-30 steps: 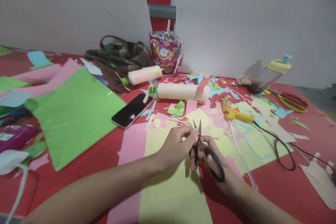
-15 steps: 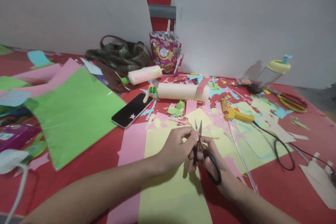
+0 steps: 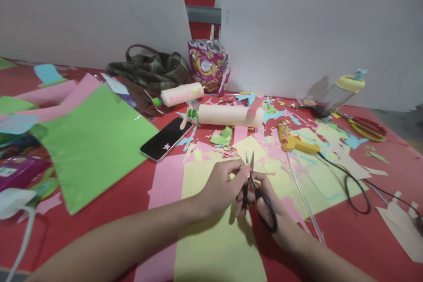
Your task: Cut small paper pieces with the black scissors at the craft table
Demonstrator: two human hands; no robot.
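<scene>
Black-handled scissors (image 3: 270,211) are in my right hand (image 3: 277,211), with fingers through the loops and the blades parted, pointing away from me. My left hand (image 3: 224,183) pinches a tiny pink paper piece (image 3: 248,168) between thumb and fingers, right by the blades. Most of that piece is hidden by the fingertips. Under both hands lies a pale yellow paper sheet (image 3: 214,246), with a pink sheet (image 3: 158,229) along its left side. A small pink star (image 3: 166,146) rests on the black phone (image 3: 167,139) ahead of my left hand.
Two paper-wrapped bottles (image 3: 228,115) (image 3: 183,94) lie beyond the phone. At right are a yellow glue gun (image 3: 299,144) with its cord, a clear jar (image 3: 340,94) and red-yellow scissors (image 3: 368,128). Green sheets (image 3: 95,141) spread at left. A snack bag (image 3: 208,66) stands behind; paper scraps litter the table.
</scene>
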